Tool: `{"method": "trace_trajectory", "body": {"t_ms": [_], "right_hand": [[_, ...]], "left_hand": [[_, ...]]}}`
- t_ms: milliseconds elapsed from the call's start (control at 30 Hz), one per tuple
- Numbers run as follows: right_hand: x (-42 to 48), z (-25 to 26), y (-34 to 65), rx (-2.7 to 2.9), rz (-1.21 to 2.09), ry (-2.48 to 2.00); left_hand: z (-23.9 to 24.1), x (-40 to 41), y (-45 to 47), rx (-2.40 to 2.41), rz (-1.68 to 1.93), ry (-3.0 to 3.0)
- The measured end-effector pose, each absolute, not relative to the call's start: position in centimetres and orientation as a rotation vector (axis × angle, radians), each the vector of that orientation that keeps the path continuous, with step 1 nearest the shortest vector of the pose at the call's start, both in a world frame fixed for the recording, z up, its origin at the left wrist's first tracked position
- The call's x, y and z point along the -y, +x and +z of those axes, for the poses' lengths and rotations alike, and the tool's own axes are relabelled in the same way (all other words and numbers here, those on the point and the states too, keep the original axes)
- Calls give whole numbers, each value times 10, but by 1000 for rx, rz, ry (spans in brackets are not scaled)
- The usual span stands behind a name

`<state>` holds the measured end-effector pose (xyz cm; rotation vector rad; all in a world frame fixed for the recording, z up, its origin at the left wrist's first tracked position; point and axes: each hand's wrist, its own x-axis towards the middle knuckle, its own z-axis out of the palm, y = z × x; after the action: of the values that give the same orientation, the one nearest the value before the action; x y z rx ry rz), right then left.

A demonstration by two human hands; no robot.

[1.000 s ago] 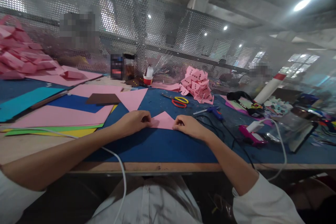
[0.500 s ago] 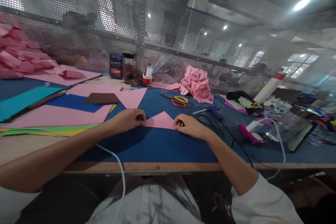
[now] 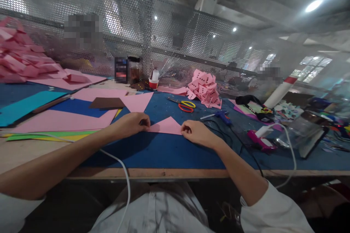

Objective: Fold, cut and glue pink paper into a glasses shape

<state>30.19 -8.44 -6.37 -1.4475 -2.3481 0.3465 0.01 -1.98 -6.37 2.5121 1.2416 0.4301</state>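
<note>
A pink paper triangle [image 3: 167, 126] lies on the blue table mat, its peak pointing away from me. My left hand [image 3: 135, 122] is closed in a pinch at its left corner. At the right corner, my right hand [image 3: 193, 130] pinches the paper with curled fingers. The fingertips partly cover both corners. Beyond the triangle rest scissors [image 3: 186, 106] with red and yellow handles. A blue glue gun [image 3: 223, 117] lies to the right of them, its cord running past my right forearm.
Pink sheets [image 3: 90, 119], a brown piece [image 3: 106, 103] and a teal sheet [image 3: 32, 103] lie at the left. Pink dotted pieces [image 3: 203, 88] are heaped at the back. To the right are a magenta device [image 3: 261, 141], a white cable [image 3: 292, 149] and a clear container [image 3: 298, 134].
My left hand has shifted very slightly left along with the paper's corner. My right hand keeps its pinch almost in place.
</note>
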Motion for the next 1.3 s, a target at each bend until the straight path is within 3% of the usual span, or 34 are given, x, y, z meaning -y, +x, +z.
{"method": "trace_trajectory", "body": {"t_ms": [700,1300], "right_hand": [[87,-70,285,2336,287,-1408],[67,-76,247,2181,352,-1650]], "left_hand": [[-72,44,36,-1089,581,2593],[-76,37,58,-1398,462,2454]]}}
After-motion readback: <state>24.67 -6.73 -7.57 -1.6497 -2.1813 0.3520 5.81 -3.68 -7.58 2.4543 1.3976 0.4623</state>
